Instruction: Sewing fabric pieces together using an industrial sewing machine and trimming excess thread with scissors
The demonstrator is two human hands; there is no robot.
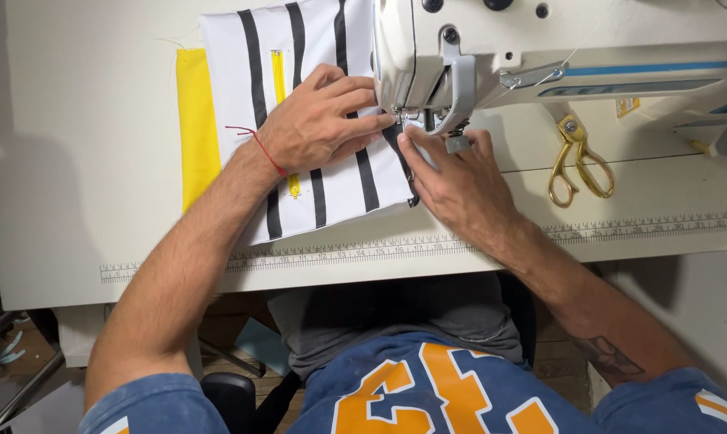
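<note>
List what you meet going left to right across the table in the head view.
Yellow cloth → yellow zipper → left hand → right hand → gold scissors.

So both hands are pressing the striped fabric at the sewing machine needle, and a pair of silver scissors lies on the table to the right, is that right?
Not quite: the scissors are gold, not silver, as the head view shows. The rest holds: the left hand and right hand press the striped fabric at the sewing machine needle, with the scissors on the table to the right.
</note>
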